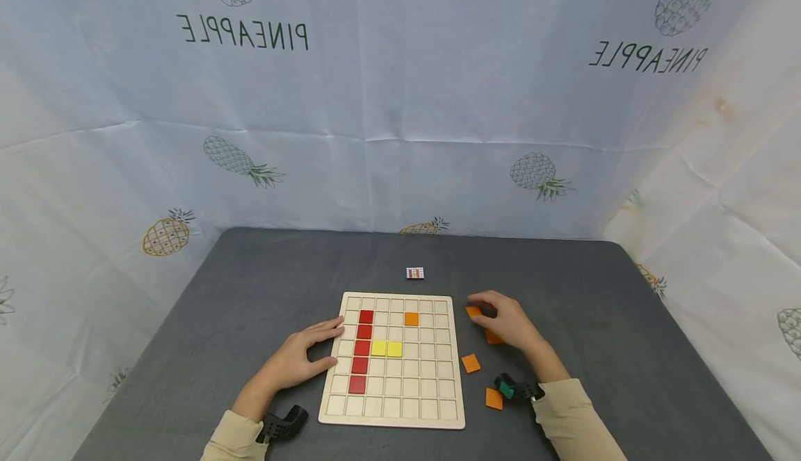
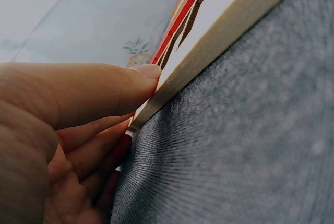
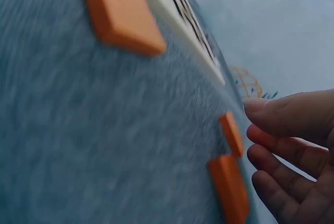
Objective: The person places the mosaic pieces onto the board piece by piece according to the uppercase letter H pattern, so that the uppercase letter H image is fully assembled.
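A wooden grid board [image 1: 409, 370] lies on the dark table with a column of several red tiles [image 1: 359, 348], two yellow tiles [image 1: 386, 348] and one orange tile [image 1: 411, 318] in its squares. My left hand [image 1: 294, 355] rests at the board's left edge; the thumb [image 2: 120, 85] touches its rim. To the right of the board, my right hand [image 1: 508, 318] hovers over a loose orange tile [image 1: 472, 311], thumb and fingers apart and nothing between them. Another orange tile [image 1: 494, 336] is partly covered by that hand.
Two more loose orange tiles, a nearer one [image 1: 471, 363] and one by the right wrist [image 1: 494, 398], lie right of the board. A small patterned card [image 1: 415, 273] sits behind it. A pineapple-print cloth [image 1: 400, 99] hangs beyond the grey table [image 1: 294, 259].
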The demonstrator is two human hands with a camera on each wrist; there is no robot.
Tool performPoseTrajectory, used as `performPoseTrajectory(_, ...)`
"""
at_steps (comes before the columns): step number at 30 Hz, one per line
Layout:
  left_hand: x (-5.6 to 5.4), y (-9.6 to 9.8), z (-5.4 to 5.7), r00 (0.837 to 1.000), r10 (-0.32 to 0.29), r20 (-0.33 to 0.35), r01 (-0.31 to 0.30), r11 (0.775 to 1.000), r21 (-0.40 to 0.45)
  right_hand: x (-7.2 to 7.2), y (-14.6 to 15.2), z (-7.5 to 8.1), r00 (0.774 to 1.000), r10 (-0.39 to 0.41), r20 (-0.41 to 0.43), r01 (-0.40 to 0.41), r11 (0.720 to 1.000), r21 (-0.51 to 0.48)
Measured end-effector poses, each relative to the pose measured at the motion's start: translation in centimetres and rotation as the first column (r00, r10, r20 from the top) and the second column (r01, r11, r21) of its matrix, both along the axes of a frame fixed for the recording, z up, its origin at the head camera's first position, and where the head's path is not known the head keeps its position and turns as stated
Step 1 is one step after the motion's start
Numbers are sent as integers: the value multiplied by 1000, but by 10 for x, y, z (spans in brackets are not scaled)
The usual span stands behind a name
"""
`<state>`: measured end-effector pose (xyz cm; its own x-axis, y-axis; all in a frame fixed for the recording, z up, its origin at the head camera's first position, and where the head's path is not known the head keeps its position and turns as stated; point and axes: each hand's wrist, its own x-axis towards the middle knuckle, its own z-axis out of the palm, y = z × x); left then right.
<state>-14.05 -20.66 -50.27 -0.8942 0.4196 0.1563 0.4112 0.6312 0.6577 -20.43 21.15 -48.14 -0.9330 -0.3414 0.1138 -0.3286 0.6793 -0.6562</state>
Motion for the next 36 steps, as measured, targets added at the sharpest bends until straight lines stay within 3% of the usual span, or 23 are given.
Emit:
performPoseTrajectory(10, 0, 0, 0, 1000, -5, -11, 5, 1000, -3, 0, 10, -12, 999, -27, -37, 27, 1000, 13)
performPoseTrajectory(22, 0, 0, 1, 1000, -6, -17, 6, 1000, -2, 2, 4, -5, 999, -42, -20, 43, 999, 13)
performPoseTrajectory(30, 1, -1, 2, 1000, -7, -13, 8, 1000, 2, 9, -13, 4, 1000, -3, -25, 3, 1000, -12)
performPoseTrajectory(36, 0, -1, 1, 1000, -7, -14, 7, 1000, 1, 17, -36, 9, 998, 70, -1, -70, 997, -29)
